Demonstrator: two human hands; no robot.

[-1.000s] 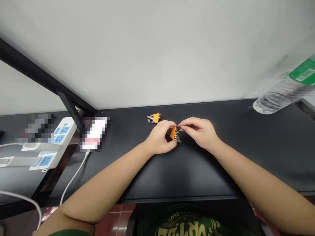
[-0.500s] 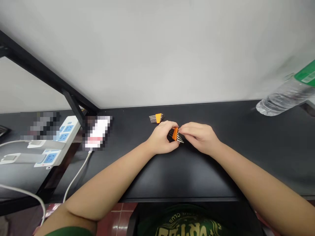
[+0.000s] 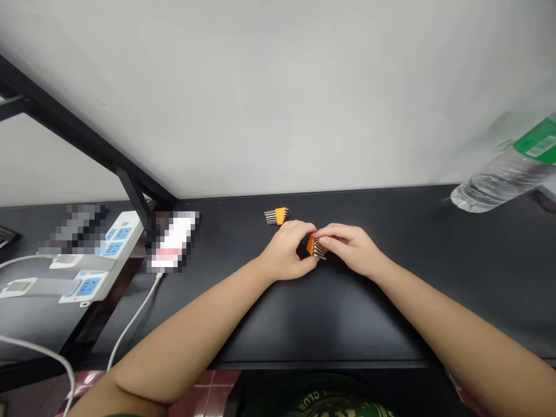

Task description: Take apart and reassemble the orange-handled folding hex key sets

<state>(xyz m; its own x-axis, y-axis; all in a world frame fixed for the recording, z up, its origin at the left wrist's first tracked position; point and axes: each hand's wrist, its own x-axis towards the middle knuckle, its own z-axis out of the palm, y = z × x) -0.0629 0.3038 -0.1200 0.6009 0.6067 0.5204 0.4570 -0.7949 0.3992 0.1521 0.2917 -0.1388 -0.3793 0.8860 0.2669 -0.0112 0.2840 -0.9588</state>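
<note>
My left hand (image 3: 289,253) and my right hand (image 3: 351,249) meet over the black tabletop (image 3: 330,313), both closed on one set of metal hex keys in an orange holder (image 3: 313,247). The left fingers wrap the holder's left side. With the right fingertips I pinch the keys' bare metal ends. A second, similar orange-holder key set (image 3: 277,216) lies flat on the table just behind my left hand, untouched.
A clear water bottle with a green label (image 3: 506,171) lies at the far right against the white wall. A blurred-out phone (image 3: 172,240) with a white cable sits left of centre. White power strips (image 3: 87,260) lie beyond a black frame post (image 3: 134,200).
My right hand has moved in closer to the left, its fingers now covering more of the key ends. The view has shifted slightly; the second key set has not moved.
</note>
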